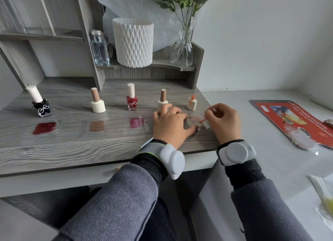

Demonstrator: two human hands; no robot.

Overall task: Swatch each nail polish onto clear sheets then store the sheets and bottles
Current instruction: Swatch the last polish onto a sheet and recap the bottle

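Head view: clear plastic sheet (192, 120) pressed by flat left hand (171, 125)
Orange-tipped brush (203, 120) pinched over it by right hand (223, 121)

Across the middle of the desk top (72, 150), in one row from left edge to right edge: leftmost bottle (41, 106), second bottle (97, 103), middle bottle (131, 100), fourth bottle (162, 101), rightmost bottle (191, 103). Nearer the front edge, one before each of the first three: leftmost sheet (44, 128), second sheet (97, 126), third sheet (137, 123). Toward the right edge, before the last two bottles, a fourth sheet (197, 122) between left hand (171, 125) and right hand (223, 123), with a brush (203, 120) pinched in the right hand over it. Behind the row, on a raised shelf (162, 64) at the back edge, left to right: perfume bottle (99, 49), pot (133, 42), vase (182, 47). Off the right edge, on a lower counter (252, 105), a pad (292, 120).
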